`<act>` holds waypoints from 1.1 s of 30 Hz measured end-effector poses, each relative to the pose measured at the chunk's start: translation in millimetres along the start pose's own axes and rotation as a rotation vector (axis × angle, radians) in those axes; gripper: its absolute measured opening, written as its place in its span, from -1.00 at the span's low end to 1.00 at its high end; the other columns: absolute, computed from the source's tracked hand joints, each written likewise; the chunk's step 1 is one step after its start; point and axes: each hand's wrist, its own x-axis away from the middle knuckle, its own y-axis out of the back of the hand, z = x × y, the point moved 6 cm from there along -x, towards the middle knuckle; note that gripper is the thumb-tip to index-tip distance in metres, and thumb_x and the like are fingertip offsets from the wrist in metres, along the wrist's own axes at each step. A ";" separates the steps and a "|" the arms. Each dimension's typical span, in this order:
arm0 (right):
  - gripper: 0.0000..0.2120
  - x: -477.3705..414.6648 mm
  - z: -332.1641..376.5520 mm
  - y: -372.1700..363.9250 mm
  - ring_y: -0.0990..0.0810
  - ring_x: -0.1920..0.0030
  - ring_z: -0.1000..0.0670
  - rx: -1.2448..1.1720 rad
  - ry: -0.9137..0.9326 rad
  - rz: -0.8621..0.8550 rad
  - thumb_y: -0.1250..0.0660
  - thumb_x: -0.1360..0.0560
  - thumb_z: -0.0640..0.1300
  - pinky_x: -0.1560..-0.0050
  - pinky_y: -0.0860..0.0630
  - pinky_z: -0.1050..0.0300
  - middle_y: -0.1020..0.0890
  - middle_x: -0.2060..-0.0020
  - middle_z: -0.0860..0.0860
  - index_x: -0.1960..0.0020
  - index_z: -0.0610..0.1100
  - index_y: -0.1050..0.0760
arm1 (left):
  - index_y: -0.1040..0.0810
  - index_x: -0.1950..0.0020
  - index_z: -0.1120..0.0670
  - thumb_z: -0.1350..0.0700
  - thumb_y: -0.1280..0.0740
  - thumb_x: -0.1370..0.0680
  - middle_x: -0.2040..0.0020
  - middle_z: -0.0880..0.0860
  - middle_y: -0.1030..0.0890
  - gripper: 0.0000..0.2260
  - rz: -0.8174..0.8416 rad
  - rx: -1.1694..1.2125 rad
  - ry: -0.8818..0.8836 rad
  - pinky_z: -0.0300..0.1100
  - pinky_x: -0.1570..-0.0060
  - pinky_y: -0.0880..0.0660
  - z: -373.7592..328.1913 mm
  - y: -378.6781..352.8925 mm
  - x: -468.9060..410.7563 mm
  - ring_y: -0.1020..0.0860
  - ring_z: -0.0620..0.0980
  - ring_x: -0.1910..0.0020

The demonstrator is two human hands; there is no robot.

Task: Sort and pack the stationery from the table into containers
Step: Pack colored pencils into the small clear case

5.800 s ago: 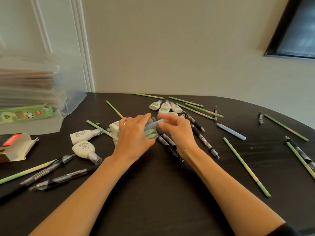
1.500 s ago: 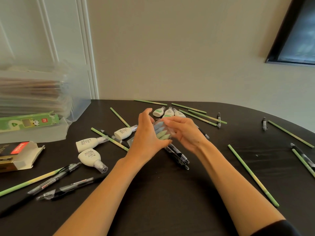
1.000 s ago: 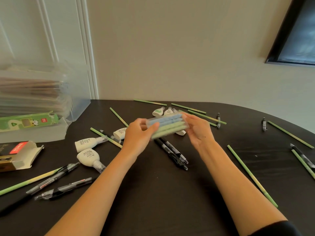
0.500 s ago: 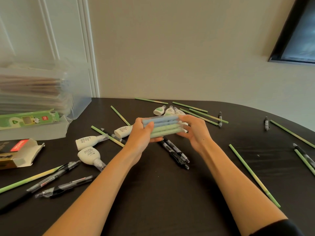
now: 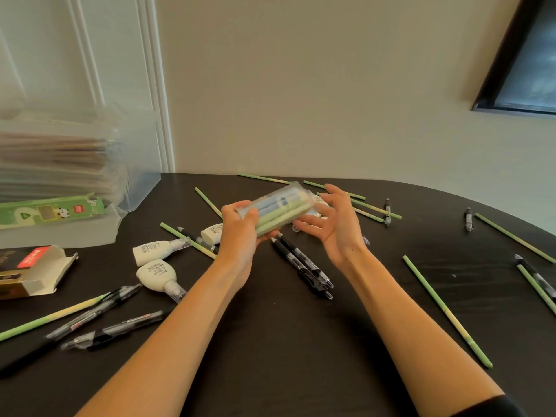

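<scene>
A clear plastic case (image 5: 278, 209) filled with blue and green pens hangs above the middle of the dark table (image 5: 285, 341). My left hand (image 5: 240, 233) grips its left end. To the right of the case, my right hand (image 5: 334, 227) has its fingers spread, with the fingertips close under the case's right end. Green pencils (image 5: 445, 308), black pens (image 5: 304, 266) and white correction bottles (image 5: 156, 278) lie scattered on the table.
A clear storage bin (image 5: 75, 164) with stacked paper stands at the back left, with a green pencil box (image 5: 51, 210) on its lid. An open cardboard box (image 5: 33, 272) sits at the left edge. More pens (image 5: 467, 219) lie far right.
The case was turned from end-on to lengthwise and raised a little. My right hand has let go of its right end and spread its fingers; the left hand keeps its grip.
</scene>
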 end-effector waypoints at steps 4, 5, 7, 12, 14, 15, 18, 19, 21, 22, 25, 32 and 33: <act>-0.71 -0.7 -4.7 0.6 -0.63 0.18 -0.04 -0.075 -0.069 0.025 -0.17 -0.56 -0.30 0.18 -0.62 0.14 -0.60 0.09 -0.14 -0.28 -0.22 -0.34 | -0.27 -0.16 0.07 0.23 -0.16 -0.61 -0.08 0.06 -0.43 -0.84 -0.022 -0.036 0.028 -0.03 -0.12 -0.52 5.6 6.8 -3.5 -0.52 0.00 -0.04; -0.72 -1.9 -4.7 2.5 -0.62 0.20 0.01 -0.066 -0.057 0.003 -0.19 -0.56 -0.30 0.17 -0.61 0.16 -0.61 0.14 -0.09 -0.26 -0.21 -0.36 | -0.30 -0.15 0.05 0.22 -0.21 -0.59 -0.11 0.08 -0.44 -0.82 -0.008 -0.102 0.029 -0.05 -0.13 -0.50 7.2 9.0 -4.7 -0.50 0.00 -0.07; -0.69 -3.2 -4.2 5.3 -0.61 0.19 0.04 -0.053 -0.034 -0.021 -0.21 -0.55 -0.30 0.12 -0.56 0.16 -0.61 0.16 -0.06 -0.29 -0.23 -0.35 | -0.37 -0.06 0.02 0.20 -0.33 -0.52 -0.05 0.08 -0.50 -0.81 0.068 -0.263 -0.023 -0.18 0.05 -0.49 7.1 8.5 -4.5 -0.52 -0.04 0.04; -0.62 -0.4 -5.9 -3.8 -0.63 -0.06 -0.05 0.017 -0.062 0.063 -0.21 -0.54 -0.31 -0.08 -0.53 0.08 -0.67 0.02 -0.14 -0.34 -0.25 -0.27 | -0.38 0.01 0.02 0.12 -0.41 -0.46 0.23 -0.03 -0.50 -0.77 0.157 -0.595 -0.234 -0.28 0.22 -0.42 1.7 -3.6 1.8 -0.47 -0.12 0.25; -0.62 -0.2 -4.7 -7.0 -0.66 -0.01 -0.02 -0.075 -0.086 0.095 -0.17 -0.56 -0.32 -0.04 -0.53 0.10 -0.68 0.03 -0.14 -0.36 -0.23 -0.24 | -0.33 -0.03 0.05 0.14 -0.39 -0.48 0.22 -0.05 -0.47 -0.74 0.140 -0.638 -0.317 -0.31 0.23 -0.41 -2.7 -5.3 2.6 -0.45 -0.14 0.26; -0.63 -0.2 -4.6 -6.8 -0.65 -0.03 -0.03 -0.139 -0.101 0.108 -0.15 -0.57 -0.31 -0.11 -0.50 0.06 -0.67 0.00 -0.16 -0.36 -0.24 -0.24 | -0.31 -0.04 0.04 0.15 -0.38 -0.49 0.20 -0.06 -0.46 -0.74 0.157 -0.638 -0.352 -0.33 0.22 -0.41 -4.1 -7.7 4.1 -0.45 -0.15 0.25; -0.59 1.1 -6.4 -6.2 -0.58 -0.17 -0.16 -0.351 -0.158 0.156 -0.11 -0.50 -0.25 -0.36 -0.29 -0.12 -0.62 -0.06 -0.27 -0.35 -0.25 -0.28 | -0.32 -0.09 -0.06 0.20 -0.33 -0.52 0.13 -0.10 -0.43 -0.72 0.244 -0.669 -0.443 -0.38 0.17 -0.40 -6.0 -16.8 9.6 -0.44 -0.18 0.16; -0.56 1.7 -5.7 -6.2 -0.56 -0.18 -0.20 -0.416 -0.162 0.166 -0.13 -0.44 -0.24 -0.37 -0.29 -0.13 -0.61 -0.05 -0.30 -0.32 -0.25 -0.29 | -0.33 -0.11 -0.09 0.21 -0.32 -0.52 0.12 -0.11 -0.43 -0.71 0.255 -0.679 -0.464 -0.38 0.16 -0.40 -6.4 -18.4 10.6 -0.44 -0.18 0.15; -0.54 3.3 -3.6 -7.5 -0.56 -0.15 -0.27 -0.536 -0.166 0.183 -0.14 -0.38 -0.25 -0.26 -0.39 -0.13 -0.59 -0.04 -0.35 -0.28 -0.26 -0.32 | -0.35 -0.11 -0.13 0.24 -0.30 -0.53 0.12 -0.13 -0.42 -0.69 0.232 -0.667 -0.486 -0.37 0.16 -0.41 -7.7 -16.7 10.6 -0.44 -0.17 0.16; -0.55 3.9 -3.7 -7.3 -0.57 -0.11 -0.29 -0.577 -0.172 0.181 -0.14 -0.37 -0.27 -0.19 -0.44 -0.13 -0.59 -0.03 -0.36 -0.26 -0.28 -0.34 | -0.35 -0.11 -0.14 0.25 -0.29 -0.53 0.11 -0.14 -0.42 -0.68 0.208 -0.655 -0.491 -0.36 0.16 -0.41 -8.2 -14.4 9.3 -0.44 -0.16 0.16; -0.51 3.7 -15.1 -4.3 -0.64 0.04 -0.26 -0.566 -0.246 0.150 -0.10 -0.37 -0.37 -0.05 -0.54 -0.15 -0.62 0.03 -0.34 -0.30 -0.32 -0.31 | -0.32 -0.09 -0.20 0.26 -0.27 -0.54 0.12 -0.16 -0.41 -0.64 0.141 -0.640 -0.497 -0.39 0.20 -0.43 -8.8 -6.2 5.1 -0.44 -0.16 0.15; -0.75 6.0 -27.7 -15.8 -0.65 0.06 -0.03 -0.187 -0.307 0.250 -0.12 -0.59 -0.21 -0.07 -0.56 0.06 -0.64 0.01 -0.11 -0.16 -0.20 -0.51 | -0.35 -0.28 -0.11 0.26 -0.24 -0.56 0.06 0.05 -0.44 -0.63 0.116 -0.686 -0.503 -0.14 0.02 -0.49 -5.0 -5.1 1.9 -0.48 0.00 0.05; -0.76 5.7 -27.6 -16.7 -0.65 0.07 -0.02 -0.180 -0.298 0.248 -0.13 -0.59 -0.19 -0.05 -0.57 0.06 -0.64 0.02 -0.10 -0.13 -0.18 -0.53 | -0.35 -0.26 -0.12 0.26 -0.24 -0.56 0.07 0.04 -0.44 -0.63 0.124 -0.683 -0.504 -0.13 0.01 -0.49 -5.1 -5.5 2.1 -0.49 0.01 0.05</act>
